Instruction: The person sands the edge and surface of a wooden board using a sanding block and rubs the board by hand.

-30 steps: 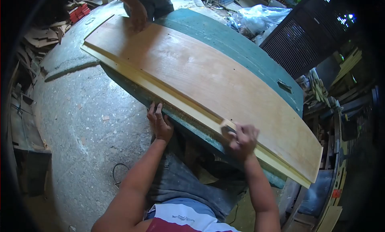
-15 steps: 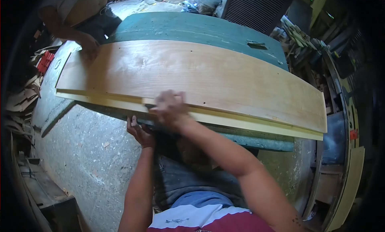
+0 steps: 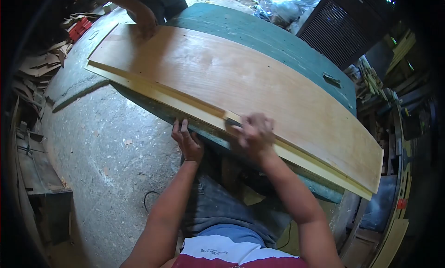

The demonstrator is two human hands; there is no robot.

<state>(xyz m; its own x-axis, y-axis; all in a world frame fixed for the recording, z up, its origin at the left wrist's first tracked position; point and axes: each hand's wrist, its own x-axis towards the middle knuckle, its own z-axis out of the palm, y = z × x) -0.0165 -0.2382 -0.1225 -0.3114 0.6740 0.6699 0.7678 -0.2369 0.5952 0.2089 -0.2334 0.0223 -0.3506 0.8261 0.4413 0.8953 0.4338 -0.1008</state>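
A long, pale wooden panel (image 3: pixel 241 78) lies across the green worktop (image 3: pixel 241 31), with a yellowish strip (image 3: pixel 160 93) along its near edge. My right hand (image 3: pixel 256 132), slightly blurred, is closed around a small wooden block (image 3: pixel 231 116) with a dark side, pressed to that near edge at about mid-length. My left hand (image 3: pixel 187 142) is at the worktop's front edge, below the strip. Its fingers point up against the edge and are stretched and apart, with nothing seen in them.
Another person's hand (image 3: pixel 146 26) rests on the panel's far left end. A dark louvered door (image 3: pixel 333 25) leans beyond the worktop beside clear plastic sheeting (image 3: pixel 287 4). Wood scraps (image 3: pixel 44 62) lie at left, and shelving with timber (image 3: pixel 394 143) stands at right.
The view has turned, so the panel now slants down to the right. My right hand has slid the block rightward along the near edge. My left hand stays at the worktop edge.
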